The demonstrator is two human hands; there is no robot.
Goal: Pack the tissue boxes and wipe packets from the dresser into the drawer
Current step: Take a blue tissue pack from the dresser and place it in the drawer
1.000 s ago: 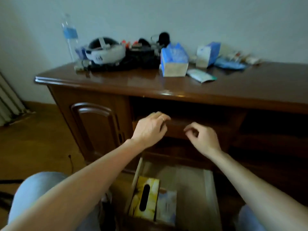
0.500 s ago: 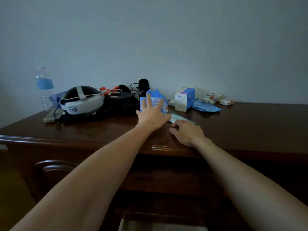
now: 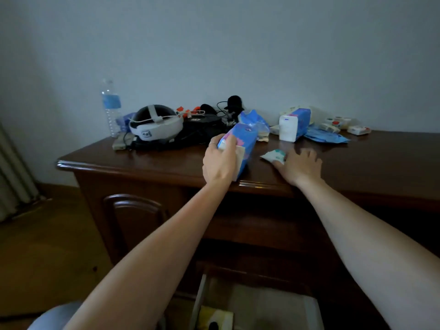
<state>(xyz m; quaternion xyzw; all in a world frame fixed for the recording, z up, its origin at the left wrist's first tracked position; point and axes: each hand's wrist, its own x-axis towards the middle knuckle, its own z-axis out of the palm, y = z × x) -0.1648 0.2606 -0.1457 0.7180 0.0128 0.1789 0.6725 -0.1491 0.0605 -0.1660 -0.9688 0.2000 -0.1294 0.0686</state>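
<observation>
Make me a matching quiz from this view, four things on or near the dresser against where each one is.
Things:
1. blue tissue pack
2. small wipe packet
3. water bottle
4. yellow tissue box

Places:
A. in the open drawer
B. left end of the dresser top, by the wall
C. in the left hand
D. at the right hand's fingertips

Pairs: 1-C, 2-D, 3-B, 4-A

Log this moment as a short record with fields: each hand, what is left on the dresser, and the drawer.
left hand: left hand grips the blue tissue pack at the dresser front edge
right hand: right hand rests on the small wipe packet, grip not clear
still on top: blue and white tissue box, flat blue packet
clutter: headset, water bottle
drawer: drawer open below, yellow tissue box inside
</observation>
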